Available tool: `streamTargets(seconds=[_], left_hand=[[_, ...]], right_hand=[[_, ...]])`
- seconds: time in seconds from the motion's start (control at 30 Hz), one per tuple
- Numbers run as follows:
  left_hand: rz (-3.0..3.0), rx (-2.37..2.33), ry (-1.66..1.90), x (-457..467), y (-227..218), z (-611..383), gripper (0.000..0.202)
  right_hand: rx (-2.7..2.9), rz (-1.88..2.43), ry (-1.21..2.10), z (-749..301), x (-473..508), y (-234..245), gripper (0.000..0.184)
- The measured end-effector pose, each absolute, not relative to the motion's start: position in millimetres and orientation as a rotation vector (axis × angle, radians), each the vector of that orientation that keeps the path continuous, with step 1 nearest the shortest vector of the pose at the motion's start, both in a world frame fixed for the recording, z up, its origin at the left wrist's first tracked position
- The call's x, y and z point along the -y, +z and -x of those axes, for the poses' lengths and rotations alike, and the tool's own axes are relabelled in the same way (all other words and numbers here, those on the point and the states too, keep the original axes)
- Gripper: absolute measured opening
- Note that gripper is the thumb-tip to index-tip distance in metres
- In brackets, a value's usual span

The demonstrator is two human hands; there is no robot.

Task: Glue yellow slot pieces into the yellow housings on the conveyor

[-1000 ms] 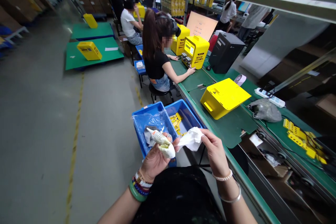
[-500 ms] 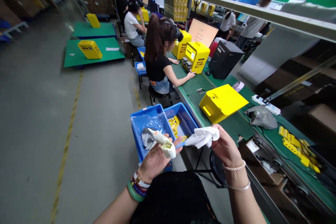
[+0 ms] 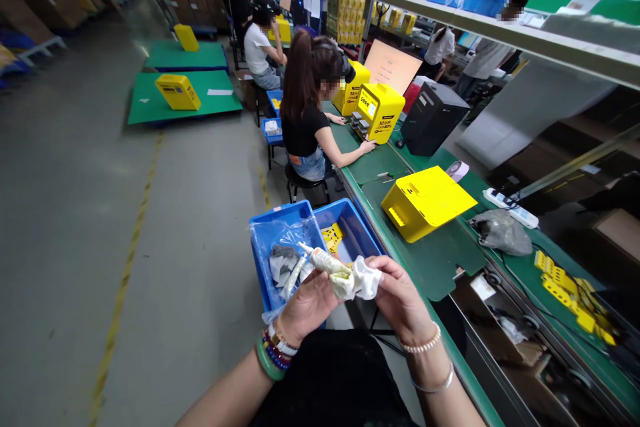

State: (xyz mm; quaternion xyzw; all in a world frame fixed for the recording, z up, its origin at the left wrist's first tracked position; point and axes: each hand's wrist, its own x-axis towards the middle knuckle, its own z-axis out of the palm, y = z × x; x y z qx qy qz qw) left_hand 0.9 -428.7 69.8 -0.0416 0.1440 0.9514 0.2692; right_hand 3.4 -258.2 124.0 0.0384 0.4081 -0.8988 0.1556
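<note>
As the two bare hands come together just beside a pair of blue plastic crates, the left hand (image 3: 307,307) has its fingers (image 3: 320,287) closed around a white squeeze tube (image 3: 325,261), its nozzle pointing up and left over the nearer crate (image 3: 273,213). The right hand (image 3: 400,300) pinches a crumpled white cloth (image 3: 360,280) between its fingers (image 3: 385,273), pressing the cloth against the tube's lower end. Inside that crate, under clear plastic film (image 3: 280,233), lie a grey rag (image 3: 283,263) and a slim white tube (image 3: 293,277). The neighbouring crate (image 3: 340,205) holds flat yellow pieces (image 3: 333,237). To the right, a yellow case (image 3: 425,203) sits on the green desk (image 3: 440,267), well apart from the hands. Farther along, a seated person (image 3: 305,127) rests a hand beside a yellow machine (image 3: 379,112).
</note>
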Motion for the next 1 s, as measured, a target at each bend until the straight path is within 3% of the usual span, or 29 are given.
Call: streamTargets(seconds=[0.23,0.33,0.4,0.6,1.0], left_hand=[[0.238,-0.55,2.626,423.8,75.9,3.2,0.037],[0.266,-0.596,2.632,421.8,81.3,3.7,0.035],[0.244,-0.625,2.638,419.7,85.7,3.7,0.033],[0.132,-0.82,2.65,417.3,91.5,5.5,0.03],[-0.228,-1.361,2.485,428.8,104.8,5.7,0.034]], right_hand=[[-1.24,0.014,-2.741,-14.5,278.2,123.6,0.026],[-1.409,-0.03,-2.744,-13.8,282.0,118.2,0.012],[-1.474,-0.045,-2.742,-12.8,283.9,113.9,0.016],[-1.761,-0.062,-2.464,-15.3,280.5,109.4,0.043],[-2.48,0.356,-2.195,-29.8,272.5,116.5,0.035]])
